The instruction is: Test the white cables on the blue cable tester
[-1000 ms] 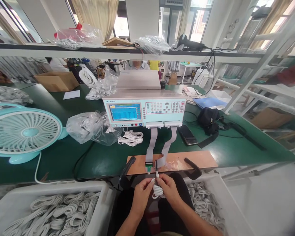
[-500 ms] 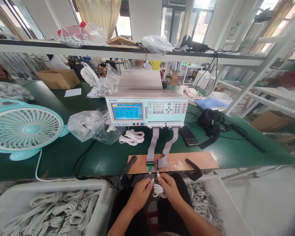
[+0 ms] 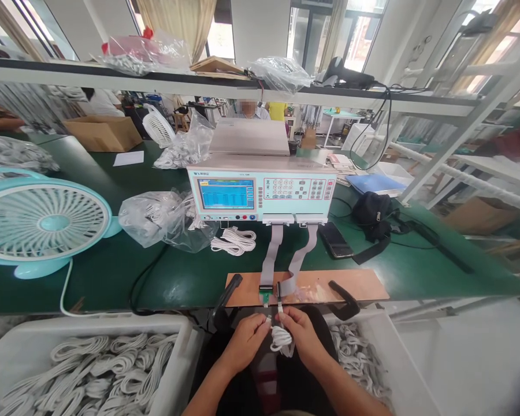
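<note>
- The step in hand appears to be joining the ends of a coiled white cable [image 3: 280, 340] to the leads of the machine [image 3: 301, 205]; the coil hangs between the two hands, just off the near edge of the table [image 3: 99, 289].
- The right grip [image 3: 302, 331] is nearly closed, thumb and fingertips pinching the right plug [image 3: 280, 309] right at the black connector [image 3: 279, 289]; whether the plug is fully seated is too small to tell.
- The left grip [image 3: 245, 342] pinches the left plug [image 3: 268, 318] between thumb and forefinger, its tip pointing away from the person, just short of the green board [image 3: 266, 298]; a small gap seems to remain.
- The next move, as I judge it, calls for lining up the left plug squarely with the metal tip of the green board and a straight, gentle push, with the right grip held steady so that its joint does not twist.
- The green board and black connector sit at the ends of two grey ribbons [image 3: 272, 254] on a wooden board [image 3: 351, 283], and both ribbons run back to the machine.
</note>
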The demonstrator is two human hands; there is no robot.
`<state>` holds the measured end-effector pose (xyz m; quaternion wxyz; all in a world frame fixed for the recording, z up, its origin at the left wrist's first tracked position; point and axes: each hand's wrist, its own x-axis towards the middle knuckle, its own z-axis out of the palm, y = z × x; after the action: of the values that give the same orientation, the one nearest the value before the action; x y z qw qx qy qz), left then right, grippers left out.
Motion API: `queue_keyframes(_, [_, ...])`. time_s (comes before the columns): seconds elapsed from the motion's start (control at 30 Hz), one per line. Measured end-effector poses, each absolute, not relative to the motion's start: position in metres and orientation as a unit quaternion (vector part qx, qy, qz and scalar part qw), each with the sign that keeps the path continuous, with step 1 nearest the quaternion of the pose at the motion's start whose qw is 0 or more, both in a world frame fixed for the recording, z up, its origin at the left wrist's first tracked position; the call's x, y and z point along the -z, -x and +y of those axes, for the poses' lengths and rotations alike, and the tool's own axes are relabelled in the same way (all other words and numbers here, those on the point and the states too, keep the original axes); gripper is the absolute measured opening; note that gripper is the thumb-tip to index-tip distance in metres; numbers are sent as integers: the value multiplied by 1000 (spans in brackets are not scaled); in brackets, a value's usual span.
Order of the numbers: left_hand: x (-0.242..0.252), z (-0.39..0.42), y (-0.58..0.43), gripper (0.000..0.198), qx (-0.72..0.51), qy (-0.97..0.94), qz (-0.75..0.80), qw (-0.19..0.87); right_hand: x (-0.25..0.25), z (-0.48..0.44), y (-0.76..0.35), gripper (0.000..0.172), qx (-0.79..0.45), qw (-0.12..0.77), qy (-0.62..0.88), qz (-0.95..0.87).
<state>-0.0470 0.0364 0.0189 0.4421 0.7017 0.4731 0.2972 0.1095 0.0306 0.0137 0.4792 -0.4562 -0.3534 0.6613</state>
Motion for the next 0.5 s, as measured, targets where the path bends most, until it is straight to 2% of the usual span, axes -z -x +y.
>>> queue_keyframes(0.17, [-16, 36, 42, 32, -375, -624, 479, 490, -18, 31, -101, 27, -697, 497, 444, -264])
queue_keyframes(0.37, [-10, 37, 36, 31, -418, -575, 516, 478, -19, 35, -106, 28, -671, 473, 465, -331])
queue_keyframes(0.5, [-6, 35, 31, 32, -436, -517, 535, 507, -16, 38, -109, 28, -663, 465, 467, -355])
